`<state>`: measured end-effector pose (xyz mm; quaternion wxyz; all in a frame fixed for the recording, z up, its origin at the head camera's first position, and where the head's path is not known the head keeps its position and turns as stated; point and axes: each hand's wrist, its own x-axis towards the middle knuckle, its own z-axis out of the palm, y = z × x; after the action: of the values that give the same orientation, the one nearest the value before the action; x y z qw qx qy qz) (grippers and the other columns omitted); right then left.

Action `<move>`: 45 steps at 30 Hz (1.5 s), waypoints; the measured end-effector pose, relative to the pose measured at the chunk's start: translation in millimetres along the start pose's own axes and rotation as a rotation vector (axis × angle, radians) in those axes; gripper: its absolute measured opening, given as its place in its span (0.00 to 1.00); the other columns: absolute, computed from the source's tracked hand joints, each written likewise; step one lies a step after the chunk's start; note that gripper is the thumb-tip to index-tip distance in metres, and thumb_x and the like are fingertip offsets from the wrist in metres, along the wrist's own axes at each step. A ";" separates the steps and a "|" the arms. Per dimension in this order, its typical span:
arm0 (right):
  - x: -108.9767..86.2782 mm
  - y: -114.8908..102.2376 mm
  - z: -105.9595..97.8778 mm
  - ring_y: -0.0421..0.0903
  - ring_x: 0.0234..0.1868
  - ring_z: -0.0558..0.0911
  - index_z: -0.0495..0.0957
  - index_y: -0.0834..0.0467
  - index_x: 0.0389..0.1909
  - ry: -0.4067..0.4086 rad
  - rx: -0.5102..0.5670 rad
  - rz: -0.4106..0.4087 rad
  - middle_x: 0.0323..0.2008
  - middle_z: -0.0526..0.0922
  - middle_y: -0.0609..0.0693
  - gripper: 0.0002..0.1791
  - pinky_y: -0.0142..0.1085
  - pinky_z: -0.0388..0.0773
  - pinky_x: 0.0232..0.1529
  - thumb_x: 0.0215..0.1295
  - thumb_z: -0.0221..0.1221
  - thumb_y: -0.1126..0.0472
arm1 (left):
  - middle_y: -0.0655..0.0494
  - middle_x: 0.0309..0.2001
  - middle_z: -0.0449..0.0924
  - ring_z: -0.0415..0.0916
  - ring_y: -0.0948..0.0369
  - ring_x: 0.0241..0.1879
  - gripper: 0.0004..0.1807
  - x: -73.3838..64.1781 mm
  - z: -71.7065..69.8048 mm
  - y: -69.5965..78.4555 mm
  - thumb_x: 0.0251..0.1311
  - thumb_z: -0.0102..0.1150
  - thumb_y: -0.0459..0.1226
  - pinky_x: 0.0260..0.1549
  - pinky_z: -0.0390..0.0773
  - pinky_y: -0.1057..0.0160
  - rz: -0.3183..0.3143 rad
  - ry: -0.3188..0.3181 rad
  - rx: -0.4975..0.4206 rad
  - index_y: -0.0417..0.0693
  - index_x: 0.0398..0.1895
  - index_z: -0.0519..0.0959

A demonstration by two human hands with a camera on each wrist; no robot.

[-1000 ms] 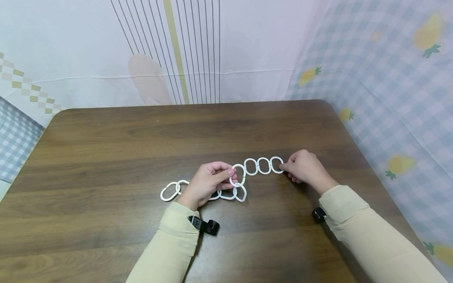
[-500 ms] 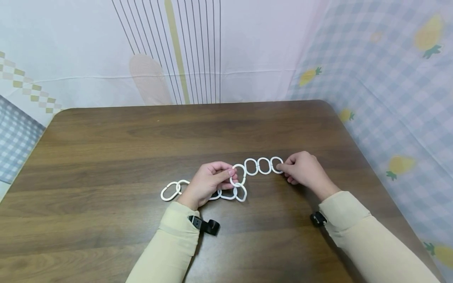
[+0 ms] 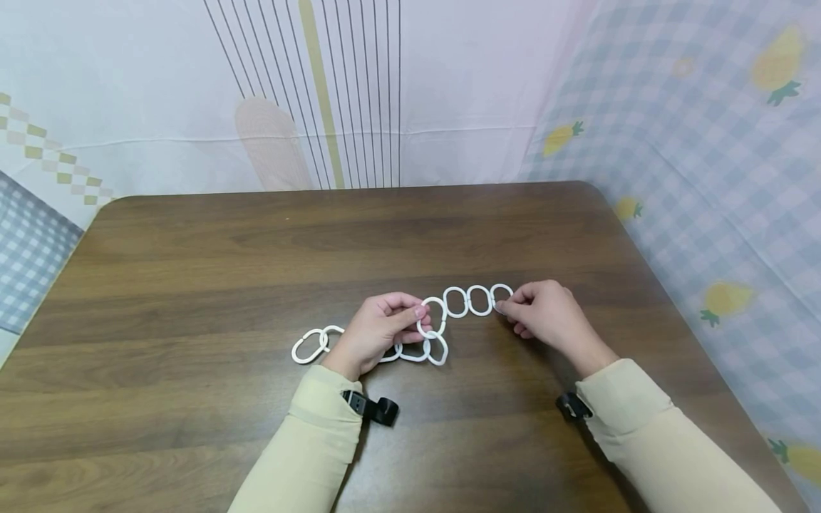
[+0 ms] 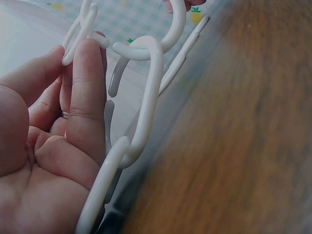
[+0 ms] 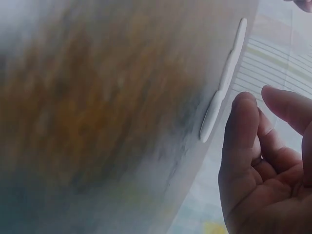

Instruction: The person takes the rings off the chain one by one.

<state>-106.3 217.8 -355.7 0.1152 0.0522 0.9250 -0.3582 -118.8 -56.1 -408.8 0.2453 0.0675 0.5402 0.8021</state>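
My left hand [image 3: 378, 329] pinches a white oval plastic link [image 3: 444, 315] between thumb and fingers. In the left wrist view, more of the white link chain [image 4: 152, 92] runs beside the palm. Part of that chain is hidden under the hand in the head view, and its far end link [image 3: 301, 350] lies to the left. Three loose white links [image 3: 468, 301] lie flat in a row to the right of the held one. Over the rightmost loose link [image 3: 503, 286] hovers my right hand [image 3: 545, 313]; in the right wrist view its thumb and index finger stand apart with nothing between them.
Everything lies on a brown wood-grain table [image 3: 224, 256]. A patterned cloth [image 3: 462, 85] hangs behind the table and along its right side. Each wrist wears a black strap [image 3: 372, 407] over a beige sleeve [image 3: 308, 442].
My right hand has moved a little left, from the outer edge of the rightmost loose link to over it. The left hand and the links look the same.
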 end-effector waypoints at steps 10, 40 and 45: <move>-11.2 -7.9 8.2 0.43 0.24 0.83 0.85 0.62 0.33 0.005 0.066 -0.047 0.23 0.84 0.51 0.13 0.36 0.84 0.28 0.64 0.67 0.55 | 0.53 0.31 0.84 0.83 0.63 0.34 0.05 0.8 0.1 -0.1 0.68 0.56 0.25 0.35 0.85 0.66 -0.001 0.000 0.006 0.38 0.39 0.80; -46.1 -59.0 44.2 0.39 0.20 0.77 0.87 0.53 0.27 -0.043 -0.010 -0.266 0.19 0.81 0.40 0.06 0.34 0.75 0.23 0.60 0.70 0.57 | 0.53 0.31 0.83 0.82 0.64 0.33 0.05 1.6 3.2 0.4 0.70 0.55 0.26 0.36 0.85 0.67 -0.004 -0.006 0.006 0.29 0.42 0.78; -44.9 -57.5 52.3 0.39 0.19 0.77 0.85 0.52 0.24 -0.071 -0.008 -0.257 0.17 0.79 0.40 0.06 0.33 0.73 0.21 0.60 0.70 0.58 | 0.53 0.31 0.83 0.82 0.63 0.33 0.06 2.9 3.4 -1.6 0.69 0.55 0.26 0.36 0.85 0.67 0.000 -0.010 0.003 0.27 0.43 0.77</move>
<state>-64.0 139.5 -344.5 0.1013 -0.0800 0.9209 -0.3678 -119.6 -51.5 -409.3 0.2481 0.0719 0.5401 0.8010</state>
